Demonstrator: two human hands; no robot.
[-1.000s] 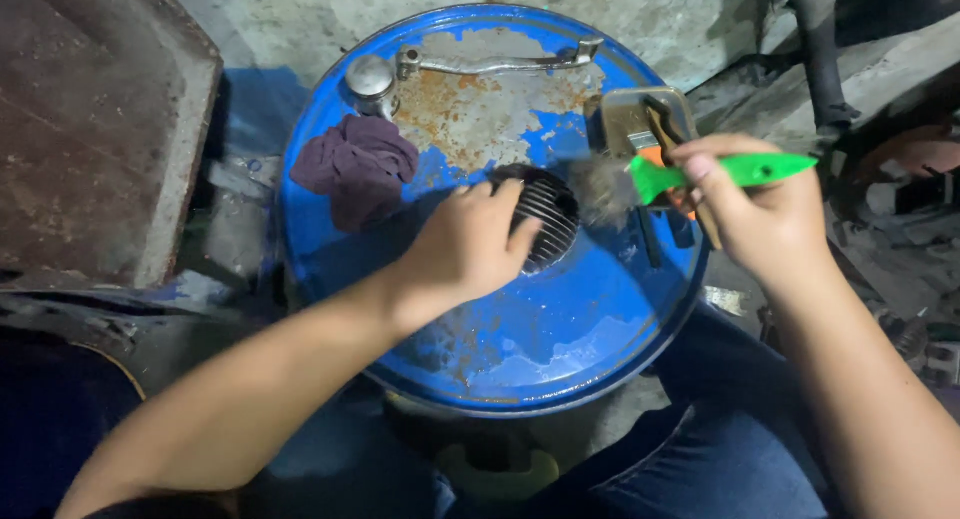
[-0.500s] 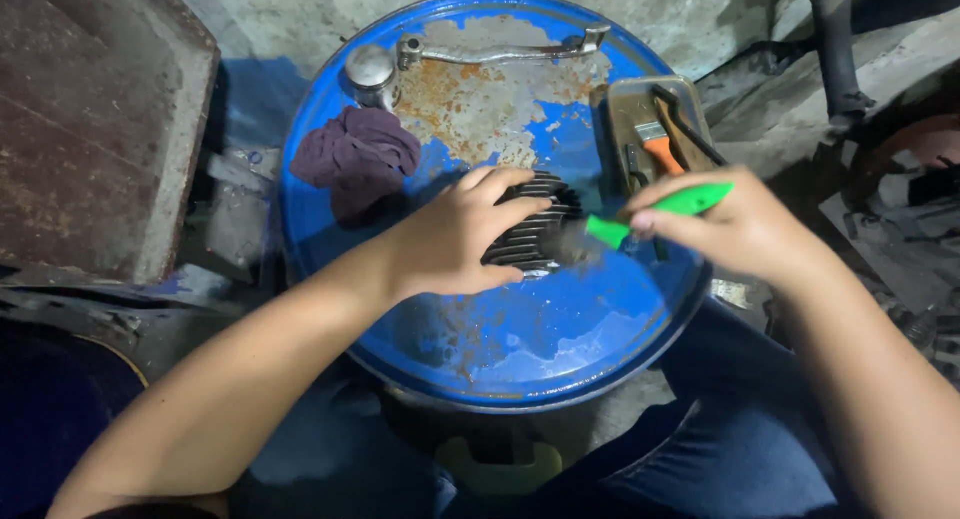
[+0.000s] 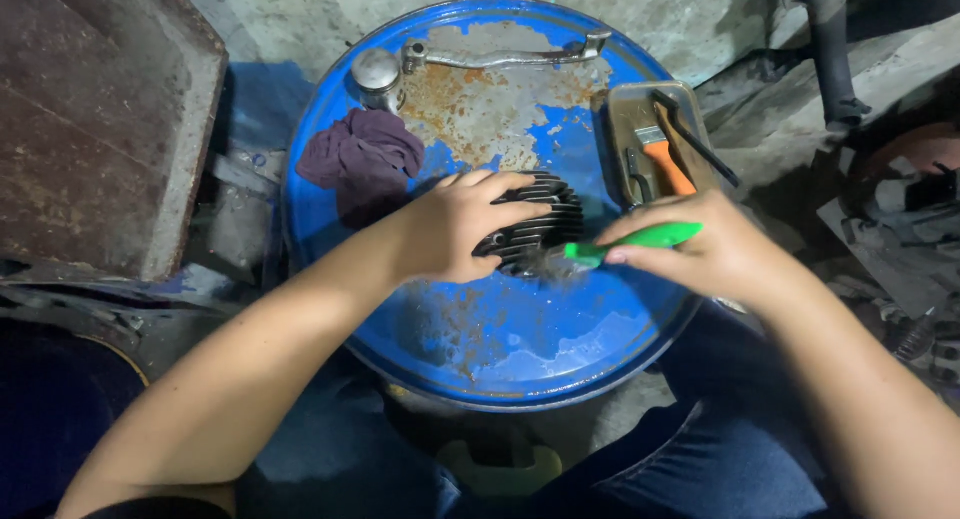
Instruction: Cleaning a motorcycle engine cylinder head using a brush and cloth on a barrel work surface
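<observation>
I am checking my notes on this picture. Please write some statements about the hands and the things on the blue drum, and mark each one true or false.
1. The left hand rests on the dark finned metal part. True.
2. The right hand holds a red brush. False: the brush has a green handle.
3. A purple rag lies on the blue drum. True.
4. The small tray is empty. False: it holds an orange-handled tool.
5. A metal lever lies near the drum's far edge. True.
</observation>
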